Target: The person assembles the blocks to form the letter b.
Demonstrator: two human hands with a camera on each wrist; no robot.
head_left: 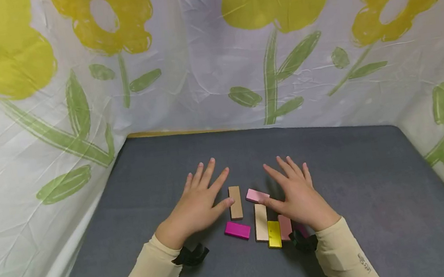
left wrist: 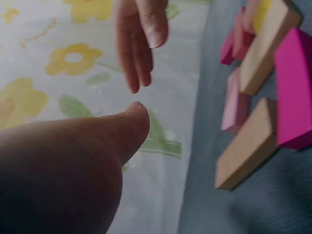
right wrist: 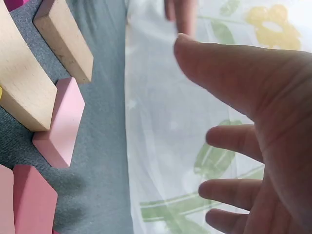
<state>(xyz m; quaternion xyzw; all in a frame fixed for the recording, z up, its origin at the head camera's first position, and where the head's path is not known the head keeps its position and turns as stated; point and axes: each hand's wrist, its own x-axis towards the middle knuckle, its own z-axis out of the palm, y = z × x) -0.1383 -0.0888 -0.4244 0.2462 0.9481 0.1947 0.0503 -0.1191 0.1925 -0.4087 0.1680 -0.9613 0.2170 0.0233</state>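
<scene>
My left hand (head_left: 197,207) is held above the table with its fingers spread, left of a tan wooden block (head_left: 235,203); its thumb overlaps that block in the head view. Fingers likewise spread, my right hand (head_left: 299,196) hovers over the right side of the group. Neither hand holds anything. A light pink block (head_left: 256,195) lies at the end of a long pale wooden block (head_left: 261,223). Beside that lie a yellow block (head_left: 274,234) and a rose block (head_left: 285,227). A magenta block (head_left: 237,230) lies apart at left. A purplish block (head_left: 302,230) is mostly hidden beneath my right wrist.
The blocks lie flat on a dark grey tabletop (head_left: 357,172). White curtains with yellow flowers (head_left: 196,67) hang behind the table and along both sides. Black bands (head_left: 191,256) circle both wrists.
</scene>
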